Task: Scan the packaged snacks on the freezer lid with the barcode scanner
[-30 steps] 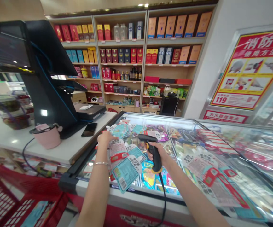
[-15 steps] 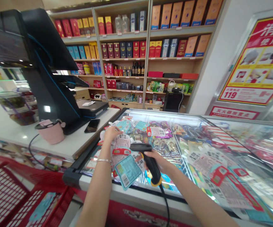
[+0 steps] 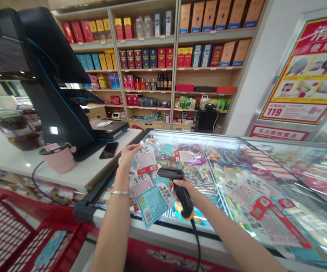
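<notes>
Over freezer lid: both hands at work above the glass-topped freezer (image 3: 237, 147), near its left end.
Left hand (image 3: 128, 154): fingers closed on a white pouch (image 3: 145, 160) with a red band, held tilted just above the glass.
Right hand (image 3: 184, 189): wrapped round the grip of a black barcode scanner (image 3: 177, 185); scanner head points left at the pouches, cable drops out of frame at the bottom.
Loose pouches (image 3: 152, 202): white and teal ones lying overlapped on the glass below the held pouch; count unclear.
Print: pouch text too small to read.
Desk (image 3: 16, 158): left of freezer; till screen (image 3: 24, 49) cut off at left edge, phone (image 3: 108, 150), pink cup (image 3: 58, 158).
Red basket (image 3: 7, 234): lower left, partly cut off.
</notes>
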{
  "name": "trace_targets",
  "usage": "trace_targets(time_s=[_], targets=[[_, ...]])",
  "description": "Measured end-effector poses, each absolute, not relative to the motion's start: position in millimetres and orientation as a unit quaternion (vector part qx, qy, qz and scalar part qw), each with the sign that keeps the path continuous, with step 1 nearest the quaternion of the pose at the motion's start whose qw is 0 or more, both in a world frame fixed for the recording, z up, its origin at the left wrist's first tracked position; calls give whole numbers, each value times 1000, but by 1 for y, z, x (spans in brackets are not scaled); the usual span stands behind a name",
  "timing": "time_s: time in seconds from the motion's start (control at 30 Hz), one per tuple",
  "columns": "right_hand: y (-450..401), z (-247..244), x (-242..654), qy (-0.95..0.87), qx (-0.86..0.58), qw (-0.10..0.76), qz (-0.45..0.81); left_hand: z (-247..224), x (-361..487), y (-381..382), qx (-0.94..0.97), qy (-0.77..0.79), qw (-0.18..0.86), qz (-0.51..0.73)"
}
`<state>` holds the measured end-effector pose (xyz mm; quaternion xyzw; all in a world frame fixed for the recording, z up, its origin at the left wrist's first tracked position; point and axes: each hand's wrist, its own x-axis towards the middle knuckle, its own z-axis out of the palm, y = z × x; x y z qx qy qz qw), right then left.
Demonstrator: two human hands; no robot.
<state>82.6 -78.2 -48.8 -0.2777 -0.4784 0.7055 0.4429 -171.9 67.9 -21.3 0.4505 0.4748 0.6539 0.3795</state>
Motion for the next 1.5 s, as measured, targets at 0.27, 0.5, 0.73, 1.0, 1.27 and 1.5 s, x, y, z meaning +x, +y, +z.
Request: trace_targets(time_s=[0.27,0.5,0.73,1.0,1.27,1.5], targets=[[-82,-43,83,-481,-282,447,699,-24,-175,70,383,480,381,691],[-81,-46,82,-486,-272,461,691,-29,-178,75,374,495,377,687],[-74,-54,86,-497,-266,465,683,-27,-177,73,371,487,388,689],[-76,-44,88,-480,-264,468,693,-27,-173,71,388,481,367,695],[-79,-11,140,-440,-282,558,645,-13,-120,67,431,501,289,692],[-142,-8,268,-344,-336,669,567,-3,11,29,563,534,272,569]])
